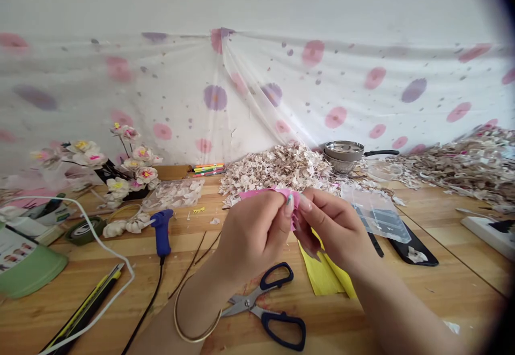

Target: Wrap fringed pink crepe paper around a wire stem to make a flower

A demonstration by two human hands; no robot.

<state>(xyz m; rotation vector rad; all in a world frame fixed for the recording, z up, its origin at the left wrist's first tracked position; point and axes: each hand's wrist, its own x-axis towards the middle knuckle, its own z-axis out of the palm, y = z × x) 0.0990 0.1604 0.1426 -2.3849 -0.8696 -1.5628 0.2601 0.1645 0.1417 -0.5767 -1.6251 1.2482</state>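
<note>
Both hands meet over the middle of the table, pinching a piece of pink crepe paper point(263, 192) between thumbs and fingertips. My left hand point(257, 221) has its fingers curled round the paper, with a gold bangle at the wrist. From the other side my right hand point(332, 223) pinches the paper's frilled edge. Part of the pink piece is hidden behind the fingers. Below my right hand lies yellow crepe paper point(324, 274), partly folded over. Scissors with dark blue handles point(251, 302) rest open on the wood, below my left hand.
A blue glue gun point(162, 233) with a black cord lies left, near white paper flowers point(140, 170). Petal scraps point(277, 167) are heaped at the back beside metal bowls point(343, 154). A black phone point(418, 250) lies right. A white cable point(108, 250) crosses the left side.
</note>
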